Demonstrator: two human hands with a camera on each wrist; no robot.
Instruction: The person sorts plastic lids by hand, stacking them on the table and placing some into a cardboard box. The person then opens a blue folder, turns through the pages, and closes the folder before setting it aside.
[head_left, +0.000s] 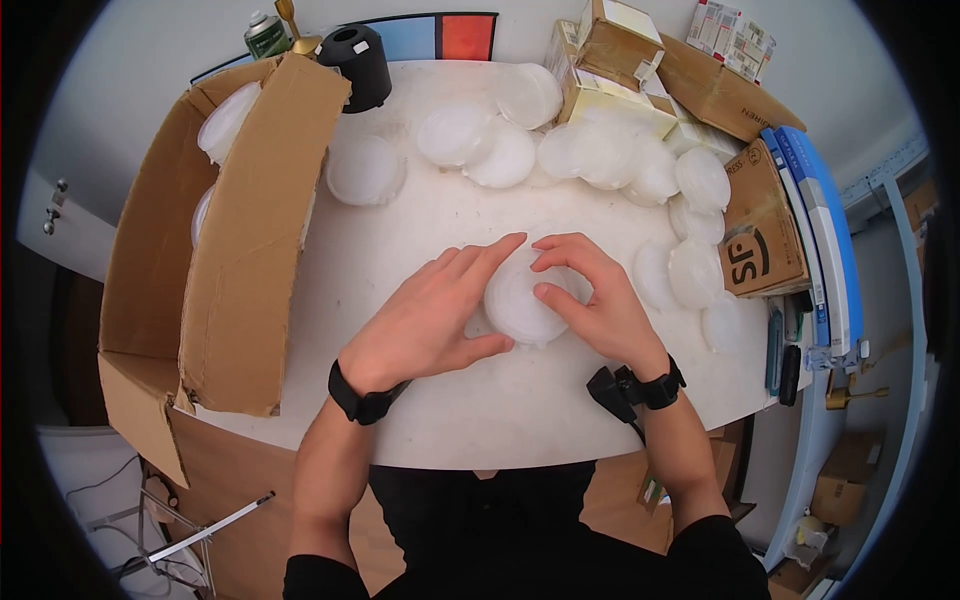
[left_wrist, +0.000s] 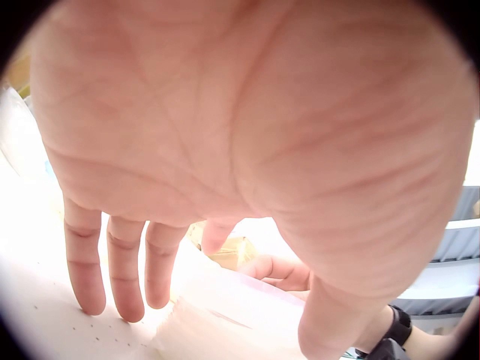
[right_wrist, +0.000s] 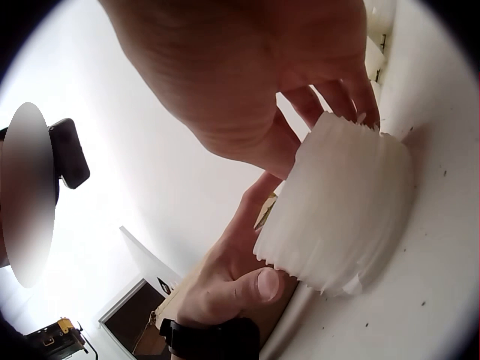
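Observation:
A stack of thin, round, translucent white plastic lids (head_left: 522, 312) stands on the white table between my hands. Its ragged layered edges show in the right wrist view, where the stack (right_wrist: 341, 202) leans a little. My left hand (head_left: 425, 318) flanks the stack's left side, fingers straight, its thumb tip right by the near rim. From the right, my right hand (head_left: 612, 308) curls its fingers round the far and right side, with the thumb over the top. In the left wrist view the palm (left_wrist: 187, 112) hides most of the stack.
More stacks of lids (head_left: 455, 135) stand along the back and right of the table (head_left: 430, 430). An open cardboard box (head_left: 245, 250) with lids inside takes up the left side. Cartons (head_left: 615, 60), an SF box (head_left: 765, 225), blue binders (head_left: 820, 230) and a black cylinder (head_left: 355, 70) line the edges.

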